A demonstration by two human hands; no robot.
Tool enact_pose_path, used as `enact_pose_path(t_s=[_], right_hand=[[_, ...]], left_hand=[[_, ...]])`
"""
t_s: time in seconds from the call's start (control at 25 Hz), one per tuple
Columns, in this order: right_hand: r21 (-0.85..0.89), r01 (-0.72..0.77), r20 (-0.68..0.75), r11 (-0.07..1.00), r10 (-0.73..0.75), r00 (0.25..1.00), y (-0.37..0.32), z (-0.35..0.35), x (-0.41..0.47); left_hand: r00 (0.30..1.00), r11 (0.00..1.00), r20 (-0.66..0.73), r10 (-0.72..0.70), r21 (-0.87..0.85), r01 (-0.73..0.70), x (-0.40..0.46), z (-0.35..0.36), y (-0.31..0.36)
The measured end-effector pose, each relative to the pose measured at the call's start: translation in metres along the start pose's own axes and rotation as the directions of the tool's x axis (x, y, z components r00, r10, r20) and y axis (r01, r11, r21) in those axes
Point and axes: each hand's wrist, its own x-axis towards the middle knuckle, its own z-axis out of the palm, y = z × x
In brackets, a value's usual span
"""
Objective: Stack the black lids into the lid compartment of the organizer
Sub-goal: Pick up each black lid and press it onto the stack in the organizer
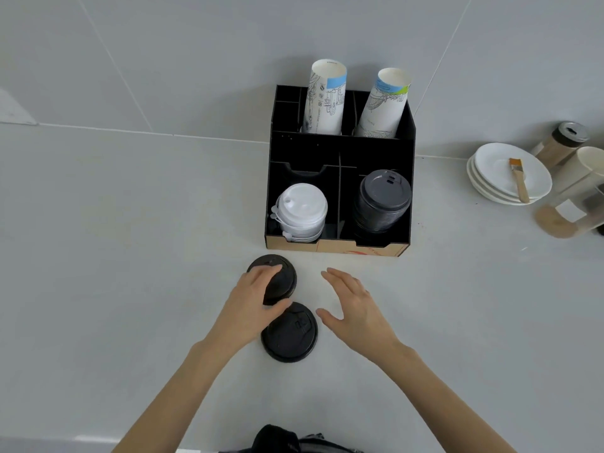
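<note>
Two flat round black plastic lids (289,333) lie between our hands — left hand (255,299) clasps the far one (283,276), right hand (354,307) open and empty; black lid stack (382,201) sits up-right.

Pale grey counter (98,256) meets a tiled wall (196,44); soft, even light.

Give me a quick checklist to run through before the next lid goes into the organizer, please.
1. Left hand on far lid: ok, fingers over it, grip closure cannot tell.
2. Right hand free: ok, open, empty.
3. Near lid reachable: ok, flat on counter.
4. Black stack in the front right compartment has room on top: ok.
5. Path to organizer clear: ok.
6. White lids kept separate: ok.
</note>
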Motion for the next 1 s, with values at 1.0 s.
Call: enact_pose_path(t_s=[1.0], right_hand=[[0.09, -0.013, 0.14, 0.996, 0.0, 0.99, -0.003, 0.034, -0.021]], left_hand=[[0.978, 0.994, 0.207, -0.006, 0.109, -0.017, -0.041, 0.02, -0.027]])
